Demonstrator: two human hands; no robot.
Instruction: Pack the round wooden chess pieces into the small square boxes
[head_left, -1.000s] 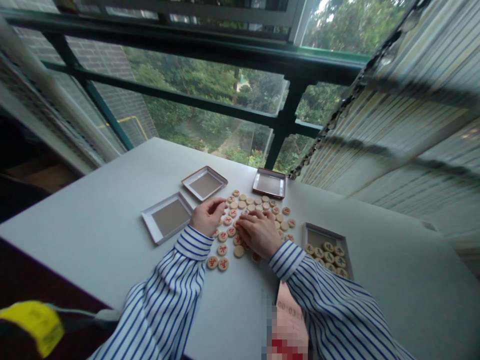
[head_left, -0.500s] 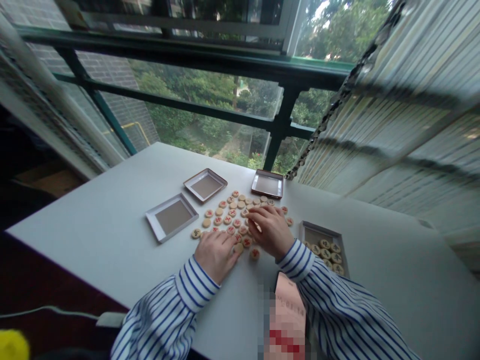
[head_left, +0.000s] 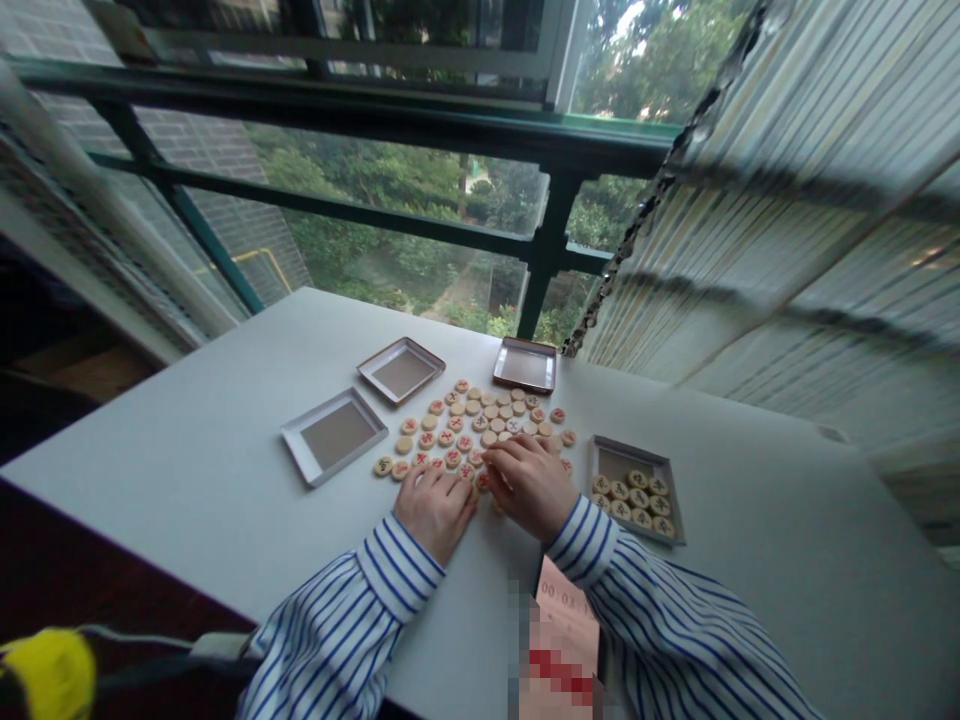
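Many round wooden xiangqi pieces point(head_left: 451, 438) lie spread on the white table point(head_left: 187, 440), some showing red or black characters, others blank side up. At the near edge of the spread is my left hand point(head_left: 435, 510), fingers bent over the pieces and thumb tip against a piece, its grip partly hidden. My right hand point(head_left: 534, 485) is just to its right, palm down, its fingers curled together over the near-right pieces. What its fingertips hold, if anything, is hidden. A shallow box tray point(head_left: 679, 500) right of it contains several pieces with black characters.
Two shallow trays, a grey one point(head_left: 300, 455) and a brown-edged one point(head_left: 375, 380), lie left of the pieces. Another brown-edged tray point(head_left: 525, 384) stands behind them. A phone with a pink screen point(head_left: 564, 600) lies beneath my right forearm. A window railing point(head_left: 551, 240) borders the far side.
My right hand has come down and nearer my left hand, its fingers closing in. More pieces at the back and in the right tray now show. The view has shifted slightly.
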